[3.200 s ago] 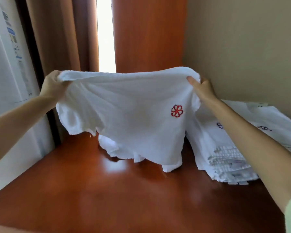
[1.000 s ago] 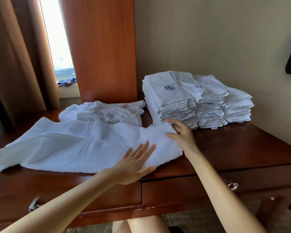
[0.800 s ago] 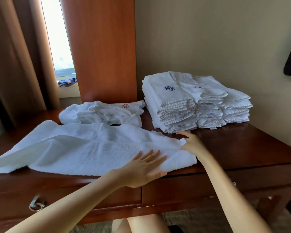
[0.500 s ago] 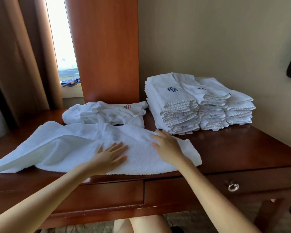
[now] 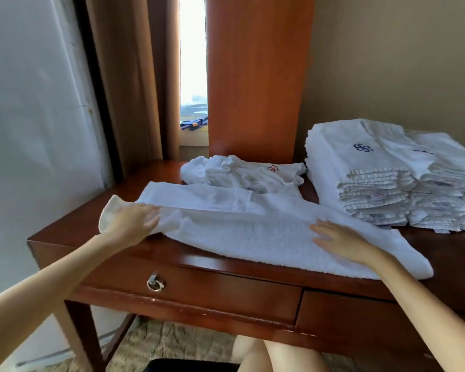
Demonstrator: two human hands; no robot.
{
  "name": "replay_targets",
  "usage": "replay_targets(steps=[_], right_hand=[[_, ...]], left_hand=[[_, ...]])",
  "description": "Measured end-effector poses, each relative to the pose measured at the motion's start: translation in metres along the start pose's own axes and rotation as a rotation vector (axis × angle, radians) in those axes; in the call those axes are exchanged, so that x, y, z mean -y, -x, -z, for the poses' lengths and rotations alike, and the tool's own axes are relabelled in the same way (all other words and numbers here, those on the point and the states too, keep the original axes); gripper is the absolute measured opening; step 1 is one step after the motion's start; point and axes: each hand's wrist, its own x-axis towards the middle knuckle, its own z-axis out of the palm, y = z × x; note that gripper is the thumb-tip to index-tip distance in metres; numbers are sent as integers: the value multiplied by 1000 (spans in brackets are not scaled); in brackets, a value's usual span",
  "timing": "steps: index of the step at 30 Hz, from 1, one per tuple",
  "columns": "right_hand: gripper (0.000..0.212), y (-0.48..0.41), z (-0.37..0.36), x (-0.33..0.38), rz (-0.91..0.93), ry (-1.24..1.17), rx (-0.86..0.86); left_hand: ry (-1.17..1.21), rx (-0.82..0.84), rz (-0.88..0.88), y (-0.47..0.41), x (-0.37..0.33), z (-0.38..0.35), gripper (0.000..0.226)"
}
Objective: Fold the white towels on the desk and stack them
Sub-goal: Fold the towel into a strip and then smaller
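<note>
Head view: left hand [image 5: 130, 224] grips the spread towel [image 5: 253, 232] by its raised end near the desk [image 5: 75, 229] edge; right hand [image 5: 341, 238] presses it flat, fingers straight, beside the folded stack [image 5: 373, 183].

One desk [image 5: 65, 237] stands here. On it lie two loose white towels: one spread towel [image 5: 253, 232] along the near edge and one crumpled towel [image 5: 242, 175] behind it. At the far right are two piles of folded towels, the left pile [image 5: 365, 183] and the right pile [image 5: 446, 189]; I can't count their layers surely. Three stitched emblems show: one red emblem [image 5: 273, 168], one blue emblem [image 5: 363, 147] and a second blue emblem [image 5: 423, 151], only partly seen. Two drawers, the left drawer [image 5: 212, 294] and the right drawer [image 5: 360, 318], show one ring pull [image 5: 155, 283]. Two hands: the left hand [image 5: 130, 224] and the right hand [image 5: 341, 240].
</note>
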Motion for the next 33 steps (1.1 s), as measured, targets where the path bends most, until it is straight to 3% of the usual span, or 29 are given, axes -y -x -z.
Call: replay_targets(steps=[4, 6, 9, 13, 18, 20, 22, 23, 26, 28, 30, 33], right_hand=[[42, -13, -8, 85, 200, -109, -243], [41, -18, -19, 142, 375, -134, -218], [54, -31, -43, 215, 507, -96, -117], [72, -50, -68, 249, 489, -28, -84], [70, -63, -77, 235, 487, 3, -44], [67, -64, -76, 228, 527, 46, -10], [63, -62, -73, 221, 567, 70, 19], [61, -60, -71, 217, 582, 76, 34], [63, -51, -63, 209, 605, -2, 101], [58, -45, -55, 209, 595, -230, 178], [48, -43, -48, 211, 566, -369, 161], [54, -52, -43, 210, 497, -351, 50]], left_hand=[[-127, 14, 238, 17, 36, 5, 75], [-68, 71, 450, 20, 45, 6, 87], [91, 109, 692, 23, 57, 4, 75], [336, -162, 542, 26, 69, -5, 38], [655, -621, 391, 9, 62, 10, 18], [892, -691, 342, -4, 57, 25, 18], [990, -642, 310, -15, 58, 35, 17], [949, -541, 318, -18, 63, 37, 15], [423, -94, 345, -17, 96, 32, 17], [157, 78, 332, -8, 117, 24, 21], [135, 78, 313, -1, 128, 21, 22], [376, -67, 330, 4, 133, 25, 17]])
